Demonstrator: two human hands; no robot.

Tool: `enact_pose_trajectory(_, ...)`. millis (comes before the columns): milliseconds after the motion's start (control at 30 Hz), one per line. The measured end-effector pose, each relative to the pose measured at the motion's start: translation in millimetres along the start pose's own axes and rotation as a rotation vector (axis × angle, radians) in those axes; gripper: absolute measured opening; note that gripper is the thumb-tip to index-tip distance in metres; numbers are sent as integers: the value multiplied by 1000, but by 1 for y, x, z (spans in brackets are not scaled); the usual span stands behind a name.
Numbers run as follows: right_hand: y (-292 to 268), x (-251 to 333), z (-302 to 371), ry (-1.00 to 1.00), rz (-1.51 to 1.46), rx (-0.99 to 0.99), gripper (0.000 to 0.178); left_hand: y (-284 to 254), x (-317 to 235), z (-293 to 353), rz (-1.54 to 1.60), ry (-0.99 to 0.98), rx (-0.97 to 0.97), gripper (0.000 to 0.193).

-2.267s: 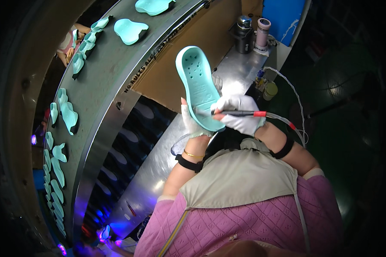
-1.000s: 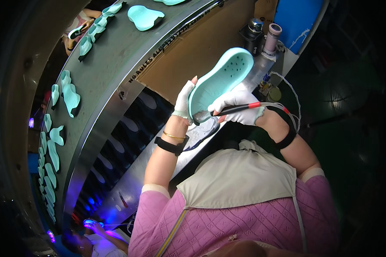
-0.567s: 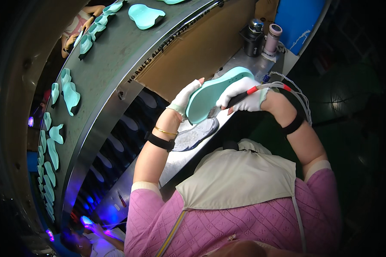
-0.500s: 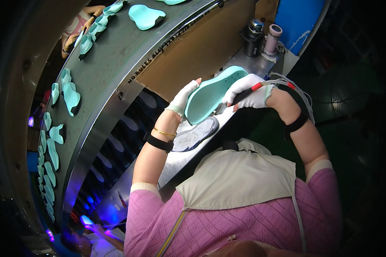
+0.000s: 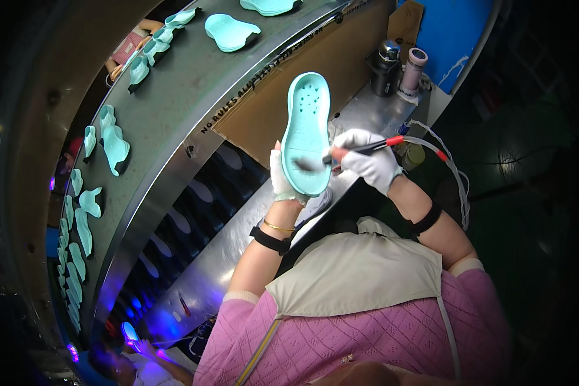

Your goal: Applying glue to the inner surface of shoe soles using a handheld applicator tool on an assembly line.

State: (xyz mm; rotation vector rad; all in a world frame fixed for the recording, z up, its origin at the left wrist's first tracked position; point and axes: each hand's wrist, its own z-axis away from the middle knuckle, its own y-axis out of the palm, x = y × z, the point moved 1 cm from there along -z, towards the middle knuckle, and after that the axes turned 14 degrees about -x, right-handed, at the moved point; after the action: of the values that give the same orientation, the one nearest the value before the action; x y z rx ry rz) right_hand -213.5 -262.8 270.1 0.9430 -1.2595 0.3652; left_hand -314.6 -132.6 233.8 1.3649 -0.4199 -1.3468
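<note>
My left hand, in a white fingertip-less glove, holds a turquoise shoe sole nearly upright, its hollow inner face turned toward me. Small holes dot the sole's upper end. In my gloved right hand is a brush with a black handle, a red band and thin tubes running from its back end. The dark brush tip, smeared by motion, lies over the lower end of the sole; whether it touches cannot be told. Beneath the sole, partly hidden by my left wrist, a grey shoe-shaped piece rests on the metal bench.
A curved conveyor belt on the left carries several turquoise soles. Brown cardboard lines its side. A dark flask and a pink bottle stand at the bench's far end. Another person works under blue light at lower left.
The sole has turned from slanted to nearly upright, facing me. My left hand has shifted under its lower end, and my right hand has drawn off its edge, with the brush now over it.
</note>
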Motion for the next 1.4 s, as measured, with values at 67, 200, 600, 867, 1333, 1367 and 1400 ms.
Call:
enact_pose_trajectory(67,-1,-4,-6,-230,239,-245,7,12,3,5,106,-104,283,56)
enact_pose_trajectory(200,23,-15,2,-270,193,-125,8,-6,12,-5,-7,173,-188,57)
enact_pose_trajectory(600,-4,35,-39,-456,94,-285,10,25,4,28,-150,30,23,69)
enact_pose_trajectory(867,13,47,2,-406,627,163,15,-11,-22,14,-255,291,35,62)
enact_pose_trajectory(1333,50,46,-4,-808,508,143,25,40,-71,23,-114,292,121,69)
enact_pose_trajectory(1367,49,44,-7,-711,323,126,24,54,-83,25,-52,256,188,70)
enact_pose_trajectory(1400,47,49,-11,-782,353,62,24,58,-99,17,-63,284,257,71)
